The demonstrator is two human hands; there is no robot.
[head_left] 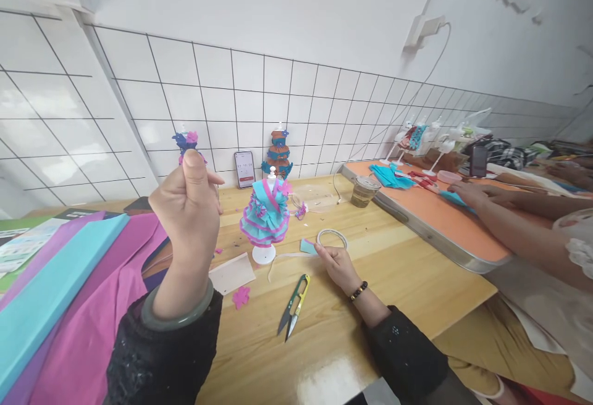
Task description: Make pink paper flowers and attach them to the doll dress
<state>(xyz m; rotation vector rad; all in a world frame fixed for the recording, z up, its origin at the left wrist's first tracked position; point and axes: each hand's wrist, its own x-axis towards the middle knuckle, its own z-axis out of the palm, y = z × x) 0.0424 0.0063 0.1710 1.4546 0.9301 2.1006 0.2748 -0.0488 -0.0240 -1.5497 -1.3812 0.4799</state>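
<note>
My left hand point(188, 220) is raised at the left, fingers curled and thumb pressed on them; anything pinched there is hidden from me. Low over the table, my right hand point(340, 266) pinches a small light-blue piece point(306, 246) of paper or cloth with a pink edge. Beside it lie a white ring point(332, 231), like a roll of narrow tape, and a thin pale strip point(291, 255). A miniature stand wears a ruffled blue-and-pink dress point(264, 217). Green-and-yellow thread snips point(294, 306) lie nearer me, blades apart. A pink flower cutout point(241, 297) is left of them.
Folded blue and pink sheets point(69, 294) cover the left side. Behind stand a phone point(244, 169) and a brown-and-blue miniature dress point(278, 153). A lidded cup point(365, 192) is near an orange table point(445, 220), where another person's hands point(477, 195) rest on blue material.
</note>
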